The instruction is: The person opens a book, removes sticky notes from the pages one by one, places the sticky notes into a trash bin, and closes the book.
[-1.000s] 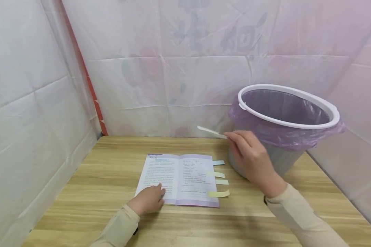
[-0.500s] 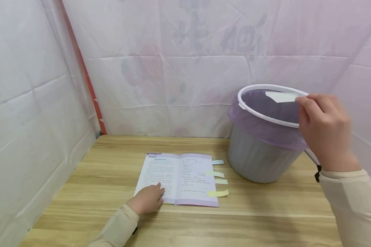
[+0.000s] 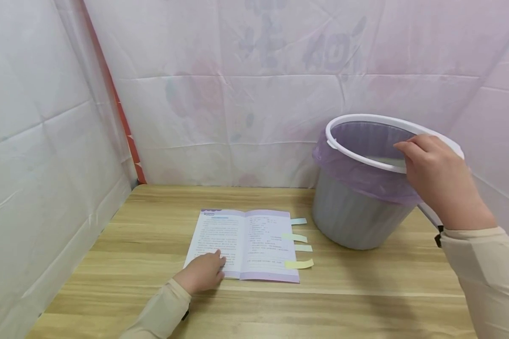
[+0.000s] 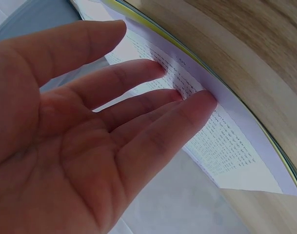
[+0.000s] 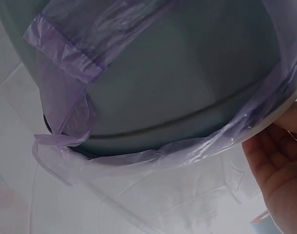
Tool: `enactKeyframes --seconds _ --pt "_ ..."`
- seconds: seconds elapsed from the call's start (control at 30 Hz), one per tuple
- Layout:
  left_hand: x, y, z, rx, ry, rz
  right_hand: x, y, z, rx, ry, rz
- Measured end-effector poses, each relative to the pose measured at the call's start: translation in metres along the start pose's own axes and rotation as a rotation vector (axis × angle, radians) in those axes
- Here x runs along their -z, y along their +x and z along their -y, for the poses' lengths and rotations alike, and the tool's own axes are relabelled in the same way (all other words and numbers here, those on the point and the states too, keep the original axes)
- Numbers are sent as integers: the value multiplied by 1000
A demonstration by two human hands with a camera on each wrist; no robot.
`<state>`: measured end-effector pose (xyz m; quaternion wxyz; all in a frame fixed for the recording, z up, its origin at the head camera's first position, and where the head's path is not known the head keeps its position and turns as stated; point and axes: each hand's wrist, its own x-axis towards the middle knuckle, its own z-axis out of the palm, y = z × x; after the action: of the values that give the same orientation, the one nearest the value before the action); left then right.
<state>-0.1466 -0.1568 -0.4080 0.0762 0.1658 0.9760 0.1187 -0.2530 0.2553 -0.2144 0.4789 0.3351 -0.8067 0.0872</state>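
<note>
My left hand (image 3: 202,273) rests with its fingers on the lower left page of an open booklet (image 3: 267,245). In the left wrist view its loosely extended fingers (image 4: 158,139) touch the printed page near the purple margin. Sticky page tabs, among them a blue one (image 3: 299,221) and a yellow one (image 3: 299,264), stick out from the booklet's right edge. My right hand (image 3: 441,183) hovers over the near right rim of a grey trash bin (image 3: 356,221), thumb and fingertips close together. Below those fingertips, a blurred pale strip (image 3: 386,160) shows inside the bin, apart from the hand.
A purple bag (image 3: 356,176) lines the bin and is clamped by a white ring (image 3: 365,159). Both stand at the right back of a wooden table (image 3: 254,310). White printed sheeting (image 3: 174,117) hangs behind and at the sides.
My right hand carried a pale strip rightward to above the bin, then let it go; the strip now shows lower, inside. The left hand stays on the booklet.
</note>
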Motion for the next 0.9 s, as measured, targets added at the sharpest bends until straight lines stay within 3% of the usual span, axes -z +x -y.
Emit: enactKeyframes --seconds 0.23,0.4,0.53,0.67,0.9 --pt "-1 0 1 4 2 -5 0 1 8 28 27 -19" --pt "-2 -1 3 7 0 -2 -1 -3 48 142 98 -90" --pt "-2 0 3 8 -2 0 -24 -23 87 304 195 -91" --pt "-3 0 3 9 -4 7 -61 -61 113 431 251 82" --pt "-3 0 4 17 7 14 -108 -123 130 499 202 419"
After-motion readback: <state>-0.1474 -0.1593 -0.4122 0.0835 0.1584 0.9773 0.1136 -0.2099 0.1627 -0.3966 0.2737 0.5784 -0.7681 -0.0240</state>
